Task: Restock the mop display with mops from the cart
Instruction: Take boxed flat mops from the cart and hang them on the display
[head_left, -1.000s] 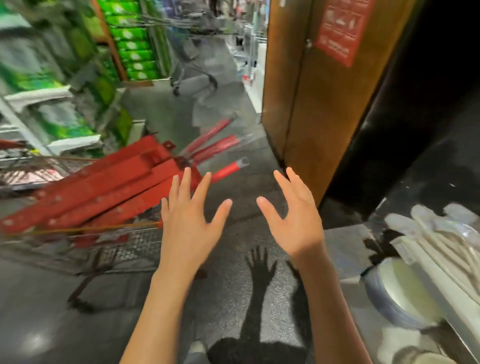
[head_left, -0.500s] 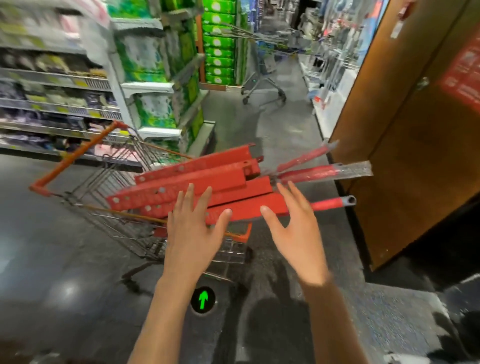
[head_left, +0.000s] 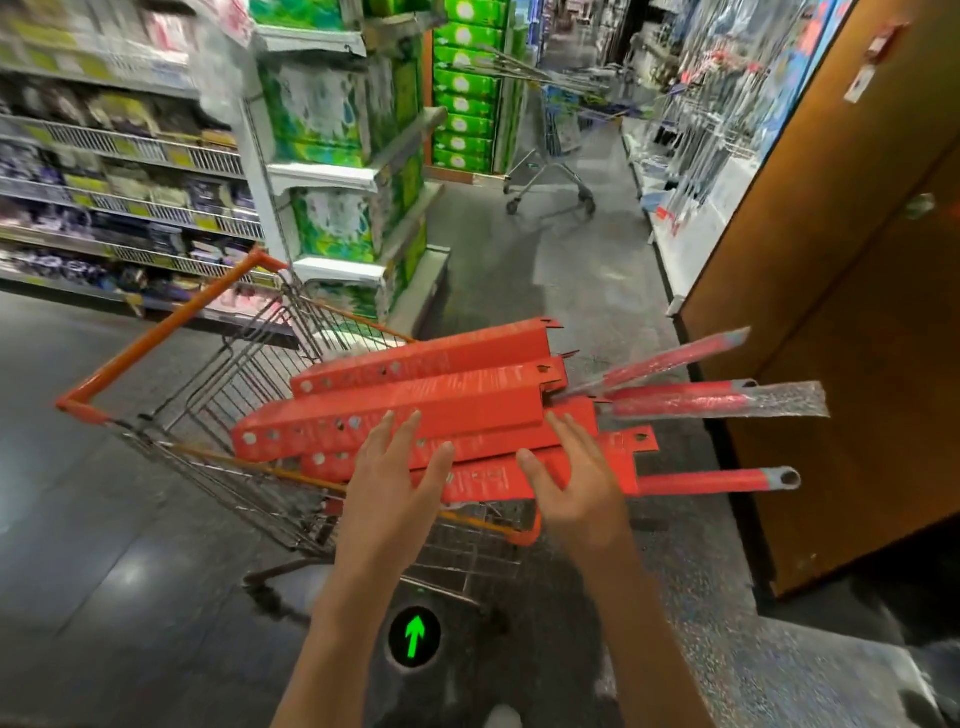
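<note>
Mops in red boxes lie across the cart, at 12 o'clock from both hands. Left hand and right hand reach with fingers spread, holding nothing.

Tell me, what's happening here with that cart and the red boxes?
A person in a shop aisle reaches with both hands toward a cart stacked with long red mop boxes. The left hand and right hand are open, fingers spread, just over the nearest boxes; neither grips anything yet. The mops lie across the cart's top, red handles poking out toward a wooden door. No mop has been lifted out yet.
</note>
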